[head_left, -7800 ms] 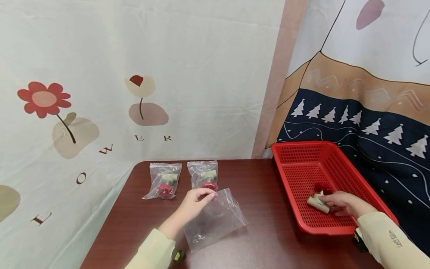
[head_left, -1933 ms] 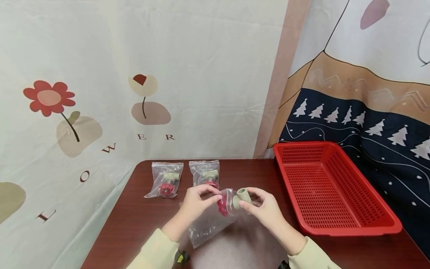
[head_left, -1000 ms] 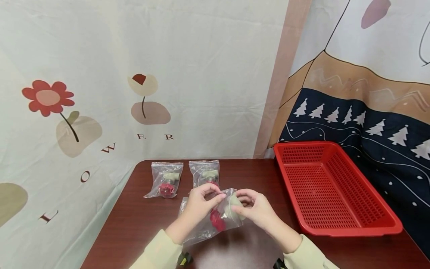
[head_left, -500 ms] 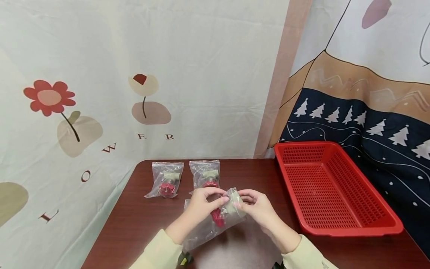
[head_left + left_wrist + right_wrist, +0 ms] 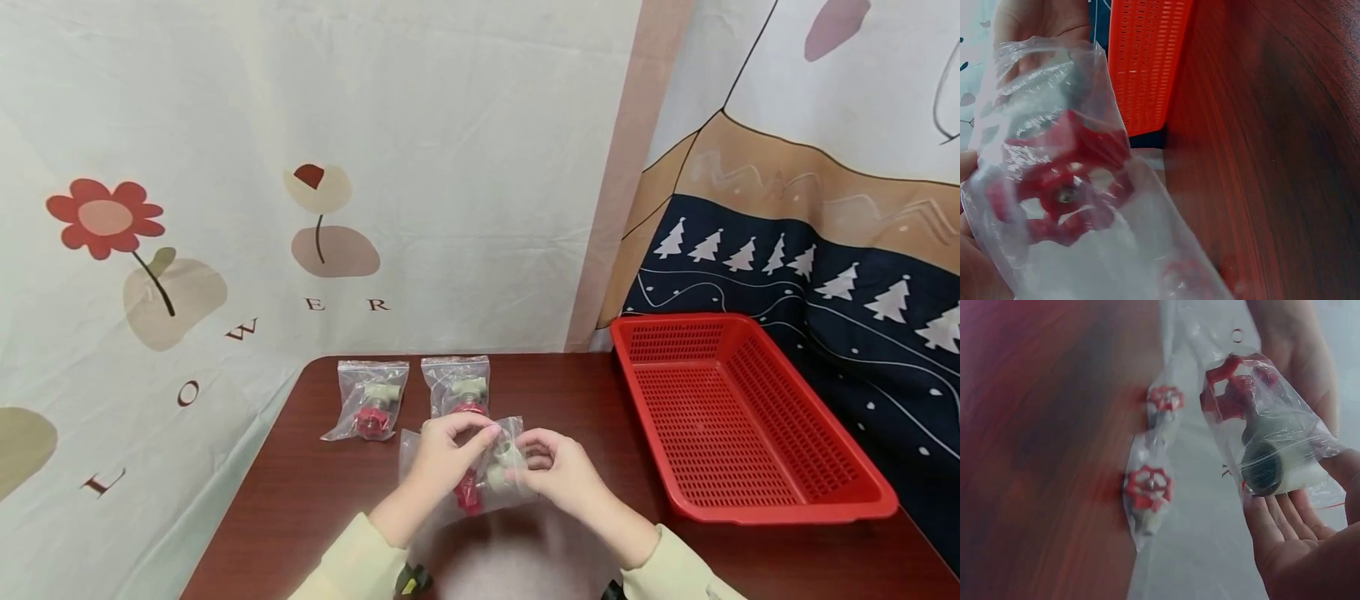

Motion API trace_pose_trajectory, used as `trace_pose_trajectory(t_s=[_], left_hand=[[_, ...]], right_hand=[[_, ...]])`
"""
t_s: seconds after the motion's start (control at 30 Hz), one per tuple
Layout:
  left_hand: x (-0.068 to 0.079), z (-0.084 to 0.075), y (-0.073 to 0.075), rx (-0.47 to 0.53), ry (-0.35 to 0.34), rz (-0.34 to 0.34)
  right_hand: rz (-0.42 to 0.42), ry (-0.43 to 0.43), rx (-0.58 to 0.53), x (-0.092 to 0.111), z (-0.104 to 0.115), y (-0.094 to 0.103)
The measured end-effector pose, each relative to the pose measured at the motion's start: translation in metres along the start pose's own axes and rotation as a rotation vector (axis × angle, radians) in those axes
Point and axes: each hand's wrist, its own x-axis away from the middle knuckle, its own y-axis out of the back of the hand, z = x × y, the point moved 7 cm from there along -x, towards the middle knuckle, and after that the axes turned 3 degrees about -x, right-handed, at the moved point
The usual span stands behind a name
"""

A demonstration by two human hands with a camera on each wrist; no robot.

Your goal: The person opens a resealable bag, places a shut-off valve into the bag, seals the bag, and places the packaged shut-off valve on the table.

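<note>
A clear zip bag (image 5: 513, 427) is held up over the near middle of the table. Inside it lies a stop valve with a red handwheel (image 5: 468, 493) and a pale green pipe body (image 5: 498, 475). My left hand (image 5: 441, 454) pinches the bag near its opening between thumb and fingers. From the other side my right hand (image 5: 566, 477) grips the mouth end, thumb and fingers about the bag and the valve body. In the right wrist view the round pipe end (image 5: 1263, 469) sits just inside the film, above my right fingers (image 5: 1282, 522). The left wrist view shows the handwheel (image 5: 1063, 187) deeper in the bag.
Two bagged valves lie at the table's back, one on the left (image 5: 371, 404) and one nearer the middle (image 5: 461, 387), just behind my left hand. A red slotted basket (image 5: 652, 450) stands on the right. Printed cloth (image 5: 465, 208) hangs behind the table.
My right hand brought the valve from the basket to the bag and pushed it in handwheel first. The pipe body has since gone inside, and the bag has shifted slightly left.
</note>
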Motion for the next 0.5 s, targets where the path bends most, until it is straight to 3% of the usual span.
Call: trace_pose_trajectory(t_s=[0.3,0.43,0.5], left_hand=[[0.004,-0.010,0.009,0.047,-0.097,-0.076],[0.005,-0.014,0.009,0.082,-0.103,-0.092],[0.005,-0.015,0.010,0.101,-0.090,-0.105]], right_hand=[[-0.029,0.321,0.245,0.006,0.019,0.005],[-0.103,0.379,0.347,0.010,0.020,0.011],[-0.125,0.376,0.347,0.011,0.019,0.013]])
